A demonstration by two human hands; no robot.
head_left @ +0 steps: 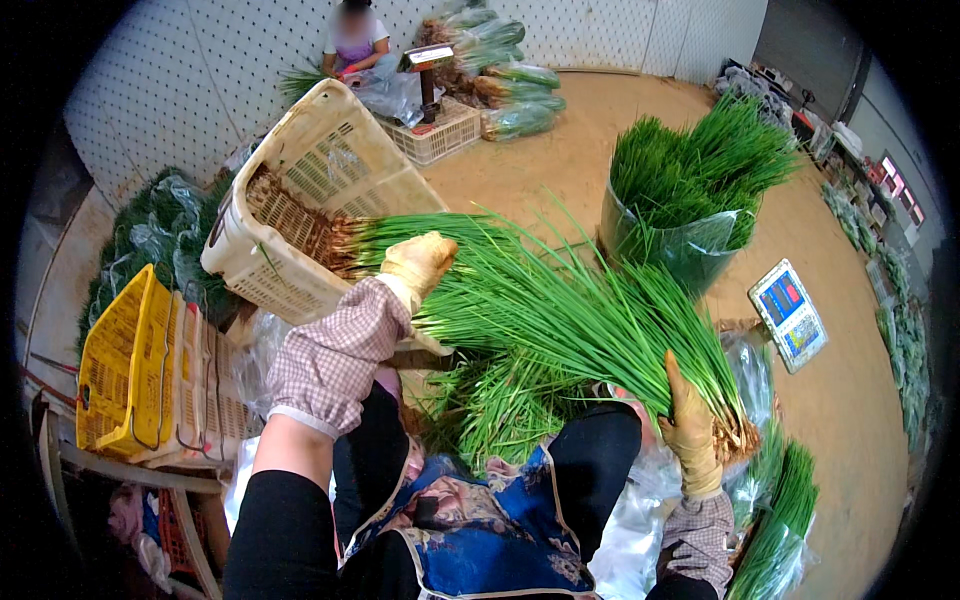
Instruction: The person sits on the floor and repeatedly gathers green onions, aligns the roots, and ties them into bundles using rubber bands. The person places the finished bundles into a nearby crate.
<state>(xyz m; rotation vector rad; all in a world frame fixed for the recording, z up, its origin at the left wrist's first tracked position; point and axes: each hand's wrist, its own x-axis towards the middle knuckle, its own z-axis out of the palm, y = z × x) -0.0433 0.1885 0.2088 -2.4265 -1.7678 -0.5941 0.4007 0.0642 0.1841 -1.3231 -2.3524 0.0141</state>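
Observation:
Yellow-gloved, my left hand (418,266) is closed over spring onions (385,232) whose brown roots lie inside a tilted cream crate (330,265). What its fingers grip is partly hidden by the glove. Lower right, my right hand (690,430), also gloved, holds a bunch of spring onions (640,330) near the root end. The roots of that bunch point down and right, and its long green leaves reach up and left toward my left hand. Loose green leaves (510,400) are heaped between my knees.
Yellow crate (125,365) stands at left. A clear bag of upright greens (690,190) is at right, near a scale display (790,314). Bagged bunches (780,510) lie lower right. Far back, a person (357,45) sits beside another scale (427,60) and stacked bagged onions (515,90).

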